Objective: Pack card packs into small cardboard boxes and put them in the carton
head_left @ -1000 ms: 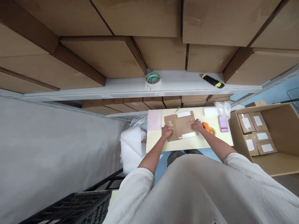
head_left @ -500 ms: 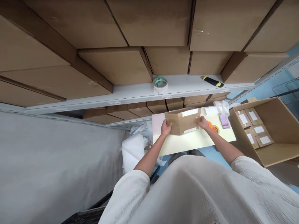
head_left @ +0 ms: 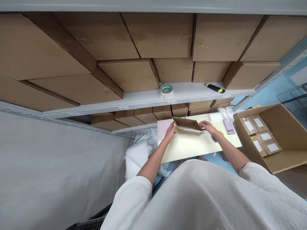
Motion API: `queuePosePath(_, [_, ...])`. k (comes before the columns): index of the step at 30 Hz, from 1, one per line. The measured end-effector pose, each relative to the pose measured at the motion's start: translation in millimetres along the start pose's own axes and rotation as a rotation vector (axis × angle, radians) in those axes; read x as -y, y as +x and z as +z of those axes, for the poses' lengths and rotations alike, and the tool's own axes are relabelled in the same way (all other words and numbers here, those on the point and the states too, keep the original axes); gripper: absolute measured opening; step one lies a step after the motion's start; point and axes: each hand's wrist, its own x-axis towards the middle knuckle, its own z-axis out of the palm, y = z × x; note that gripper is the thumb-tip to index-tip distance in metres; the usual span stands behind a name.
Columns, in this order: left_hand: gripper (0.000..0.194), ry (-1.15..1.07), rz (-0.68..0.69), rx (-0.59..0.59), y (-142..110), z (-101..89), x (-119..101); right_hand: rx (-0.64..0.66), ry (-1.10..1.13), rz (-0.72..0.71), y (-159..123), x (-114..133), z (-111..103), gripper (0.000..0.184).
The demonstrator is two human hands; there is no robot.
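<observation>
A small cardboard box (head_left: 189, 131) is held between my two hands over the pale yellow tabletop (head_left: 187, 148), its open mouth showing the hollow inside. My left hand (head_left: 170, 131) grips the box's left end, thumb towards me. At the right end, the fingers of my right hand (head_left: 207, 126) are closed on the box's edge or flap. Under my right wrist lies a roll of yellow tape (head_left: 222, 133), partly hidden by the forearm. A pinkish-purple item (head_left: 229, 126), blurred, rests beside a white label sheet (head_left: 216, 116) and a clear plastic bag (head_left: 225, 112).
To the right stands a large open carton (head_left: 287, 156) with several small labelled boxes (head_left: 265, 136) inside. A shelf ahead bears big cartons (head_left: 157, 35), a tape roll (head_left: 166, 90) and a yellow-black utility knife (head_left: 214, 88). White foam sheets (head_left: 137, 156) are heaped left of the table.
The box has gone from a flattened, folded shape with labels facing me to an opened-out shape with its mouth showing. My view has tilted up slightly.
</observation>
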Motion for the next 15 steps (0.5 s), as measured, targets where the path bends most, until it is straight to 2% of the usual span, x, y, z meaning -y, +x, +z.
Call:
queuePosePath(6, [0.082,0.065,0.022,-0.129,4,15.8,-20,0.012,-0.138,-0.044,7,9,-1,0.047])
queuePosePath(10, [0.072,0.044,0.059,-0.095,12,19.9,-27,0.011,-0.154,-0.05,10,10,0,0.049])
queuePosePath(15, [0.063,0.1,0.104,-0.107,10,15.6,-21,-0.023,-0.169,-0.038,13,11,5,0.046])
